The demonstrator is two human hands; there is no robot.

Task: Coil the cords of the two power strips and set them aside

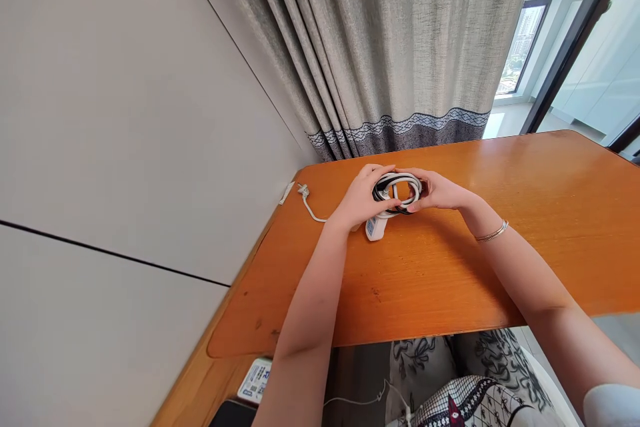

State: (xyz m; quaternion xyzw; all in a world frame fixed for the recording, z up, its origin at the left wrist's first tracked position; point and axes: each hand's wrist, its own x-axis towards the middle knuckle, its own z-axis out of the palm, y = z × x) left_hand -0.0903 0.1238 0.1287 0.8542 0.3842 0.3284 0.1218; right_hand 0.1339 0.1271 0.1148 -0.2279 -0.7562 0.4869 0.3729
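A coiled bundle of white and black cable (399, 179) is held between both hands over the middle of the orange-brown table. My left hand (364, 197) is closed around the coil's left side, its thumb across the front. On the right side, my right hand (436, 191) grips the coil with bent fingers, some hidden behind it. Just below the coil sits the end of a white power strip (376, 228), partly covered by the left hand and cable. A white plug (303, 191) lies on the table to the left, its cord running toward the left hand.
The wooden table (450, 280) meets a pale wall panel on the left. A small white object (287, 193) lies at its back left edge. Grey curtains (400, 47) hang behind. At the lower left are a labelled white box (256, 380) and a dark object (233, 415).
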